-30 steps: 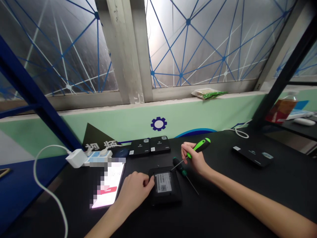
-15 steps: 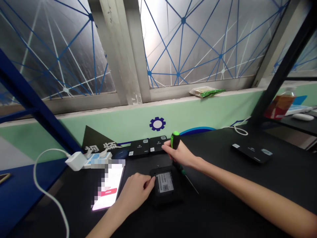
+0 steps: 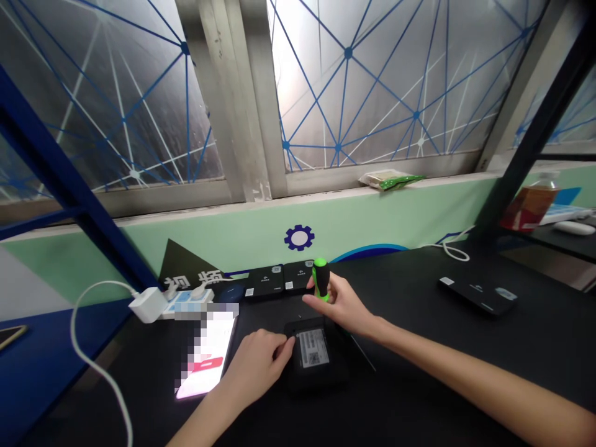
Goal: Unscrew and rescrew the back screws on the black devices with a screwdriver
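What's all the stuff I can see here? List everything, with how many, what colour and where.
Labelled device: one, black, front centre
Screwdriver: one, green and black, upright above the device
Slim shaft: one, grey, right of the device, partly hidden
Flat boxes: three, black, two at the back, one at right
Lit screen: one, white and pink, left
Power strip: one, white and blue, back left
Charger: one, white, beside the strip
Cables: at least two, white, far left and back right
Packet: one, green and pale, windowsill
Bottle: one, amber and red, far right
Tabletop: black, below
Left hand: one, at the device's left edge
Right hand: one, around the screwdriver
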### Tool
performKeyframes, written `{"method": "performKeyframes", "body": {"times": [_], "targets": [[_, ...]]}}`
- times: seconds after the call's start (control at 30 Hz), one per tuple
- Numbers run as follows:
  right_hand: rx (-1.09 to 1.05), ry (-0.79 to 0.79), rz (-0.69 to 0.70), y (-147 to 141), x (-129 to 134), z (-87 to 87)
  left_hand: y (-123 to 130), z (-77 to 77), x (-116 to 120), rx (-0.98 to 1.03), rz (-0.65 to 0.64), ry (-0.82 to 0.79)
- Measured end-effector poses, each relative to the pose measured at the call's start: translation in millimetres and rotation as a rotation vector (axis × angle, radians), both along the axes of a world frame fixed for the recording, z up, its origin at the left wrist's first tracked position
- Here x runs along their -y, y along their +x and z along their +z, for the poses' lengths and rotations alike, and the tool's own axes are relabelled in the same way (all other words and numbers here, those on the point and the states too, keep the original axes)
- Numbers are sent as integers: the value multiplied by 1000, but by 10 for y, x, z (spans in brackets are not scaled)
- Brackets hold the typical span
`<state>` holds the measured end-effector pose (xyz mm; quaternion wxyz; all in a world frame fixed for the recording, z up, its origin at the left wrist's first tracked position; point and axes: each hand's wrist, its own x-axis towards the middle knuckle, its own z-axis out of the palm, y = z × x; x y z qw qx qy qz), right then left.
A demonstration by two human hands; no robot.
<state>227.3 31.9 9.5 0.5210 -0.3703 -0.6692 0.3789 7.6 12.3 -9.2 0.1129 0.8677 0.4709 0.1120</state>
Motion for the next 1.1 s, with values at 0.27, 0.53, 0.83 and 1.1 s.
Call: {"method": "performKeyframes", "body": {"times": [0.27,0.53,0.83,1.1], "targets": [[-238,-94,42,96,88,-172,10,20,-2,-21,-8,-1],[-166,-118,135,164,106,-146,5,28,15,-40,-20,-14],[-80,-87,159,176,144,-79,-17,-15,4,-32,-22,5],[-238,-103,22,54,167,-123,-20,9,23,-26,-13,1]]}}
